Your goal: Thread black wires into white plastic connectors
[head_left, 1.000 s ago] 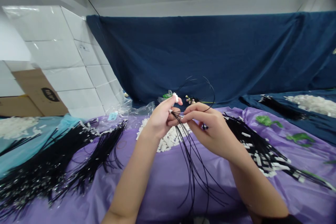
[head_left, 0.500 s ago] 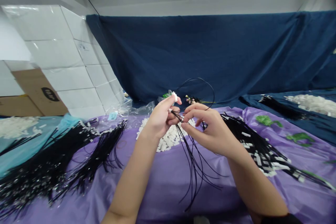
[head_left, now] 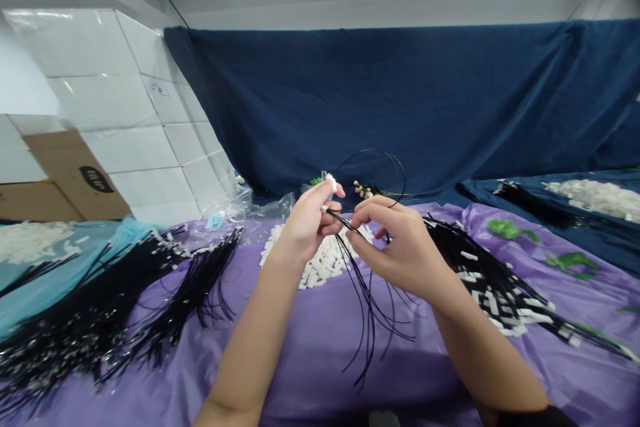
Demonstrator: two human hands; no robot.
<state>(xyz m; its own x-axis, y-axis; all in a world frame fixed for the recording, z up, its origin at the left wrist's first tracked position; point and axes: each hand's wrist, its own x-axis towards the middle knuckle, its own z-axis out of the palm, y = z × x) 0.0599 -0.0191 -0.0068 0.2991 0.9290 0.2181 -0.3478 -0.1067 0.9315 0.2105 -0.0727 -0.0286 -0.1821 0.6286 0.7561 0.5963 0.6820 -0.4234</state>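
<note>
Black strands (head_left: 369, 300), white pieces (head_left: 321, 265)

Before us, the right hand (head_left: 400, 240) extends its thumb farther forward than a second ago; the black cords (head_left: 370, 310) dangling below draw into a narrower spray, their lowest tips higher now, while the thin arched loop (head_left: 405, 177) above sits slightly lower.

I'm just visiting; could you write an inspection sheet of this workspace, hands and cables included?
Surface: wrinkled purple sheet.
Things in hand: black cords, ends hanging loose; white piece near left thumb tip.
Clutter: piled white pieces, clear plastic, green leaves.
Hands: left hand grips the cords; right hand is beside them, contact unclear.
Cables: cord bundles lie left and right; electrical or not, unclear.
Surroundings: stacked white boxes, blue cloth.
</note>
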